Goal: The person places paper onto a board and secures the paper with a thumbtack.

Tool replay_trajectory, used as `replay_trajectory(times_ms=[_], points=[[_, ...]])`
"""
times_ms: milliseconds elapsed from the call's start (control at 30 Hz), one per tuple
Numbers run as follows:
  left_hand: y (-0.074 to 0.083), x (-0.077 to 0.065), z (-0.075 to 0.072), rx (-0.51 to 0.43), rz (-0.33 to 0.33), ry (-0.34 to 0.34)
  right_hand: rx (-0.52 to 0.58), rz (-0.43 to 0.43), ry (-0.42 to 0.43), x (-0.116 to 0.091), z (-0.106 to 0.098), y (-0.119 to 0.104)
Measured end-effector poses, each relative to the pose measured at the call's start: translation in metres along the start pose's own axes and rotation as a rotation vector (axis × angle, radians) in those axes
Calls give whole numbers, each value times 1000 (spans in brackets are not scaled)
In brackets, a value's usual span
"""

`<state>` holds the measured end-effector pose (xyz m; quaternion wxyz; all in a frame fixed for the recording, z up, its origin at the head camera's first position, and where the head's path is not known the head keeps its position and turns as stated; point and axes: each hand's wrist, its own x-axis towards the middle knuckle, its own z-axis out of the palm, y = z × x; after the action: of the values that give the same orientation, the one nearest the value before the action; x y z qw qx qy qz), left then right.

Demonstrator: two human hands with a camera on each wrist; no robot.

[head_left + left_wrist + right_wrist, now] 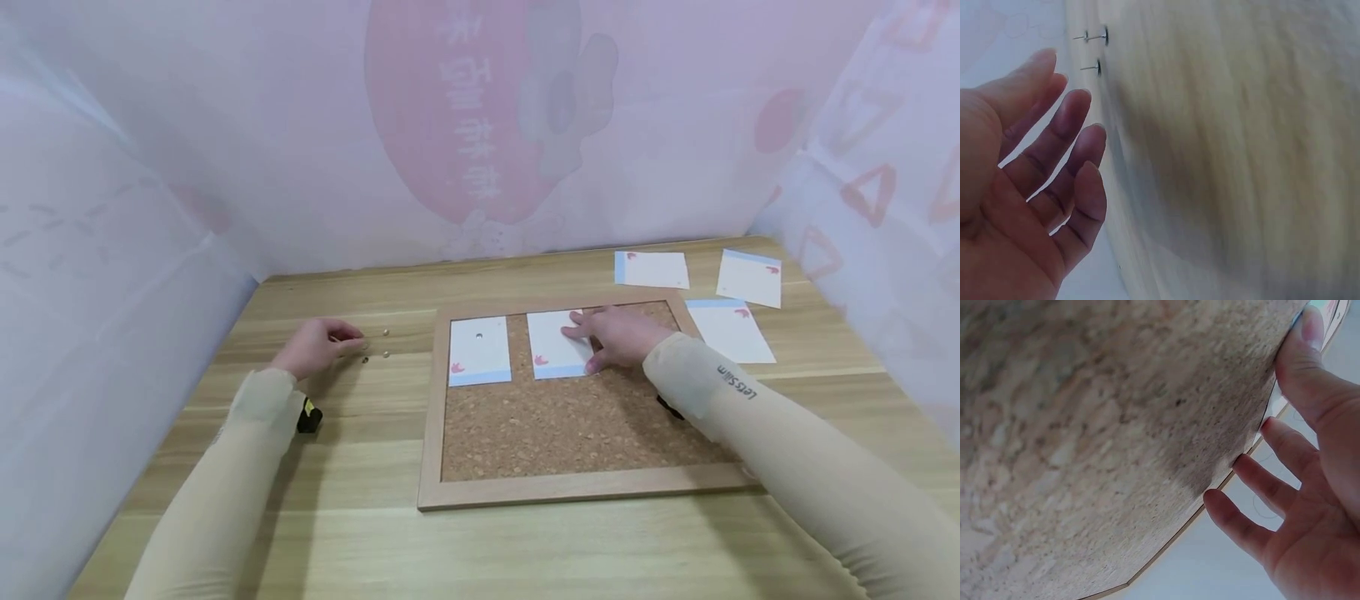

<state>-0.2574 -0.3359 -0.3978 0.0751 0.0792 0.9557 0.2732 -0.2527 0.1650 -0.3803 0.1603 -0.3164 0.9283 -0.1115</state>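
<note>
My left hand (321, 344) is low over the table at the left, thumb and index fingertips close together at a small pale speck. I cannot tell whether they pinch it. Beside them lie loose thumbtacks (1099, 67), their pins pointing up. My right hand (621, 335) rests with spread fingers on a white card (553, 342) with a blue strip, laid on the corkboard (555, 433). Its thumb touches the card's lower right corner. To the left, another card (480, 358) lies on the cork with a thumbtack (479, 336) near its top.
The corkboard has a raised wooden frame (570, 485). Beyond its right side three more cards lie on the wooden table (360, 517), one of them (731, 332) right by the frame. Printed fabric walls (300, 150) enclose the table at the back and sides.
</note>
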Motion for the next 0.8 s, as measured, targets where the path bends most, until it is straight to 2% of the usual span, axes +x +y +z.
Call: replay_trajectory(times_ms=[167, 300, 433, 633, 800], points=[[0, 9, 5, 30, -20, -36, -12, -6, -1, 2, 2, 2], [4, 16, 8, 59, 3, -35, -35, -5, 6, 2, 2, 3], [5, 20, 10, 80, -6, -37, -47, -6, 6, 2, 2, 2], [3, 22, 11, 89, -35, -55, -52, 3, -5, 1, 1, 1], [0, 19, 11, 84, -50, -41, -51, -2, -3, 0, 0, -1]])
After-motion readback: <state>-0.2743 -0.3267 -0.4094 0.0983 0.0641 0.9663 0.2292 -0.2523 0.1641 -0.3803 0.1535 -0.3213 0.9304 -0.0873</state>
